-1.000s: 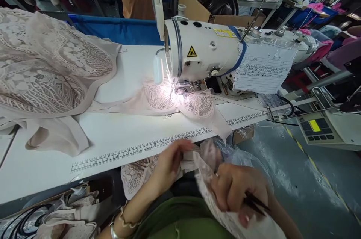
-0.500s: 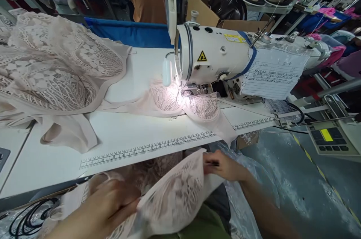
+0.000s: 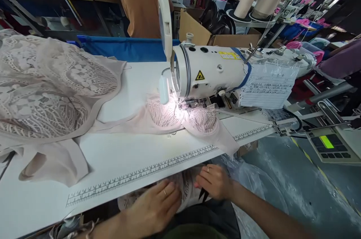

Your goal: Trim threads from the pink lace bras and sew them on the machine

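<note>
Below the table edge, over the lap, my left hand is closed on a pale pink lace bra, its fingers bent over the fabric. To its right, my right hand is curled round black thread snips, whose dark points stick out under the fingers beside the lace. Much of this bra is hidden by both hands and the table. Another lace bra lies under the sewing machine's needle area, lit by the lamp, with its band trailing left.
A large pile of lace bras covers the table's left side. A printed ruler runs along the front edge. Behind are a blue cloth bin, a cardboard box and a person in brown. A control panel stands right.
The bra held up between my hands has dropped into the lap. Both hands have come closer together, the left moving right. The view has tilted up, and the snips' points now show.
</note>
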`<move>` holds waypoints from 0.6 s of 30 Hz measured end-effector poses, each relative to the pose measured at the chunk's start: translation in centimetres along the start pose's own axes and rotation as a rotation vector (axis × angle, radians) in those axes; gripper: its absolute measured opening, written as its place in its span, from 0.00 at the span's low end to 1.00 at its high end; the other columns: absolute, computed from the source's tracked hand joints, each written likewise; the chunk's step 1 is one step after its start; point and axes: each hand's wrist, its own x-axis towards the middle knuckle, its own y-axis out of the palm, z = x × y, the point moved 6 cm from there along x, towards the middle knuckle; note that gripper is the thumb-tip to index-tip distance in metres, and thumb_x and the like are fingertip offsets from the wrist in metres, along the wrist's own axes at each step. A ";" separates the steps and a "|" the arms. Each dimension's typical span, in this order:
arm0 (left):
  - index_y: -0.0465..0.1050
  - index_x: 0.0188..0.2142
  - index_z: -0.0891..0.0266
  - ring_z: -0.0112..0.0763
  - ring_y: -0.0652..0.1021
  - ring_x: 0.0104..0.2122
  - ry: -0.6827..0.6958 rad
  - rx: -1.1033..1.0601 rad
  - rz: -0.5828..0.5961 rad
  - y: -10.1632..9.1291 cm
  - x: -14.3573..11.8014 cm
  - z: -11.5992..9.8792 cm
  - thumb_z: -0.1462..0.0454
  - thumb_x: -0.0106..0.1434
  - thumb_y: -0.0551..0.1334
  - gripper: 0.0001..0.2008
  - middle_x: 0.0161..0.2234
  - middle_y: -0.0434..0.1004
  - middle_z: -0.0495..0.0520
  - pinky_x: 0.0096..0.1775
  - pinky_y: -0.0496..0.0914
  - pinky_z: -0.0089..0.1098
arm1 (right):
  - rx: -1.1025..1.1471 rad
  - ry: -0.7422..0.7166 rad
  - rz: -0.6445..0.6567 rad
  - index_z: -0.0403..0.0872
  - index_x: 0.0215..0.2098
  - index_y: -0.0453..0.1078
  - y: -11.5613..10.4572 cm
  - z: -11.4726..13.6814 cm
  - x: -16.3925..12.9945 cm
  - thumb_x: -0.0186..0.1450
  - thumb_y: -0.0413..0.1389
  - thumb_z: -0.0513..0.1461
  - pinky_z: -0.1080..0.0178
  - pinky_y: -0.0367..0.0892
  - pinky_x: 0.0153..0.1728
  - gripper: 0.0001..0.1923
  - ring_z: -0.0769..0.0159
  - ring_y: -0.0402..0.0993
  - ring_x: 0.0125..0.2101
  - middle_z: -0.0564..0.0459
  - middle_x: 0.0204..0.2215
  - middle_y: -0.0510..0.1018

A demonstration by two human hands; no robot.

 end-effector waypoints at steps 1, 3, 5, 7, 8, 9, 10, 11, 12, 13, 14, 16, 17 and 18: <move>0.75 0.44 0.68 0.42 0.77 0.41 -0.014 -0.001 -0.028 -0.6 1.3 1.7 0.73 0.68 0.56 0.10 0.40 0.80 0.62 0.46 0.73 0.42 | -0.007 -0.076 -0.054 0.48 0.36 0.75 -1.6 0.0 0.9 0.74 0.51 0.41 0.60 0.65 0.28 0.13 0.61 0.73 0.26 0.50 0.23 0.77; 0.72 0.46 0.71 0.43 0.75 0.43 -0.139 0.028 -0.092 -1.3 4.3 6.4 0.73 0.70 0.54 0.09 0.43 0.79 0.65 0.46 0.73 0.42 | -0.112 -0.003 -0.134 0.49 0.41 0.76 -4.8 -2.0 3.4 0.74 0.50 0.40 0.61 0.65 0.30 0.12 0.61 0.75 0.28 0.49 0.26 0.79; 0.69 0.48 0.70 0.44 0.73 0.48 -0.284 -0.017 -0.070 -1.1 6.9 11.2 0.71 0.73 0.50 0.11 0.49 0.76 0.66 0.48 0.73 0.43 | -0.206 0.210 -0.169 0.47 0.42 0.77 -7.4 -5.4 6.6 0.75 0.48 0.40 0.61 0.66 0.34 0.15 0.61 0.76 0.31 0.47 0.29 0.81; 0.69 0.45 0.68 0.39 0.74 0.41 -0.339 -0.084 0.041 0.0 8.7 14.7 0.71 0.72 0.49 0.11 0.43 0.75 0.62 0.42 0.73 0.39 | -0.289 0.411 -0.138 0.45 0.51 0.75 -9.0 -9.0 9.5 0.74 0.51 0.40 0.60 0.66 0.38 0.15 0.56 0.79 0.37 0.44 0.36 0.83; 0.70 0.43 0.67 0.37 0.74 0.37 -0.337 -0.097 0.109 0.6 9.2 15.7 0.71 0.72 0.49 0.11 0.39 0.75 0.60 0.40 0.73 0.37 | -0.346 0.490 -0.105 0.44 0.52 0.75 -9.4 -10.6 10.7 0.72 0.54 0.42 0.59 0.67 0.38 0.15 0.54 0.79 0.38 0.42 0.38 0.83; 0.70 0.41 0.66 0.36 0.73 0.35 -0.322 -0.086 0.170 1.1 9.4 16.3 0.72 0.71 0.49 0.11 0.37 0.74 0.58 0.39 0.72 0.37 | -0.385 0.532 -0.063 0.44 0.50 0.76 -9.6 -12.0 11.8 0.71 0.55 0.43 0.59 0.67 0.39 0.15 0.52 0.79 0.40 0.41 0.39 0.83; 0.70 0.40 0.66 0.37 0.73 0.35 -0.297 -0.056 0.220 1.4 9.5 16.5 0.73 0.70 0.50 0.11 0.36 0.74 0.58 0.39 0.71 0.37 | -0.406 0.550 -0.022 0.44 0.48 0.77 -9.5 -13.2 12.6 0.71 0.55 0.44 0.58 0.67 0.41 0.15 0.51 0.79 0.42 0.41 0.40 0.84; 0.71 0.40 0.66 0.38 0.73 0.36 -0.272 -0.017 0.254 1.7 9.4 16.5 0.73 0.69 0.50 0.12 0.37 0.75 0.59 0.40 0.71 0.37 | -0.418 0.552 0.011 0.44 0.46 0.79 -9.4 -14.0 13.3 0.70 0.55 0.44 0.58 0.68 0.41 0.15 0.50 0.79 0.43 0.41 0.40 0.84; 0.72 0.41 0.66 0.39 0.73 0.38 -0.250 0.022 0.270 1.8 9.2 16.4 0.74 0.69 0.49 0.13 0.39 0.75 0.60 0.41 0.70 0.38 | -0.420 0.539 0.034 0.44 0.43 0.79 -9.3 -14.7 13.8 0.70 0.55 0.44 0.58 0.68 0.43 0.14 0.50 0.79 0.44 0.41 0.39 0.84; 0.72 0.42 0.67 0.40 0.73 0.39 -0.233 0.056 0.275 1.9 9.1 16.2 0.75 0.68 0.49 0.14 0.40 0.76 0.61 0.42 0.70 0.38 | -0.418 0.521 0.047 0.44 0.42 0.80 -9.2 -15.1 14.1 0.70 0.55 0.43 0.58 0.68 0.44 0.13 0.49 0.79 0.44 0.42 0.39 0.84; 0.72 0.43 0.68 0.41 0.73 0.40 -0.227 0.083 0.274 1.9 9.0 16.0 0.75 0.68 0.48 0.14 0.41 0.76 0.62 0.41 0.70 0.39 | -0.416 0.503 0.052 0.44 0.42 0.80 -9.1 -15.4 14.2 0.69 0.55 0.41 0.57 0.69 0.45 0.13 0.49 0.78 0.45 0.42 0.39 0.85; 0.72 0.43 0.69 0.42 0.73 0.39 -0.223 0.100 0.266 1.8 8.9 15.6 0.75 0.68 0.47 0.16 0.41 0.76 0.64 0.39 0.69 0.39 | -0.408 0.457 0.071 0.44 0.44 0.80 -8.9 -15.5 14.2 0.68 0.56 0.39 0.56 0.69 0.47 0.12 0.49 0.78 0.46 0.43 0.41 0.85; 0.72 0.43 0.70 0.43 0.73 0.39 -0.221 0.092 0.258 1.8 8.9 15.5 0.76 0.67 0.46 0.17 0.42 0.76 0.65 0.39 0.69 0.40 | -0.401 0.431 0.097 0.45 0.46 0.79 -8.7 -15.5 14.2 0.68 0.56 0.38 0.56 0.69 0.48 0.13 0.49 0.78 0.47 0.43 0.42 0.85; 0.72 0.44 0.70 0.43 0.73 0.38 -0.219 0.077 0.247 1.7 9.0 15.5 0.77 0.66 0.46 0.17 0.42 0.76 0.66 0.39 0.69 0.40 | -0.395 0.409 0.125 0.46 0.48 0.79 -8.5 -15.4 14.1 0.67 0.56 0.38 0.55 0.69 0.49 0.13 0.49 0.78 0.48 0.44 0.44 0.84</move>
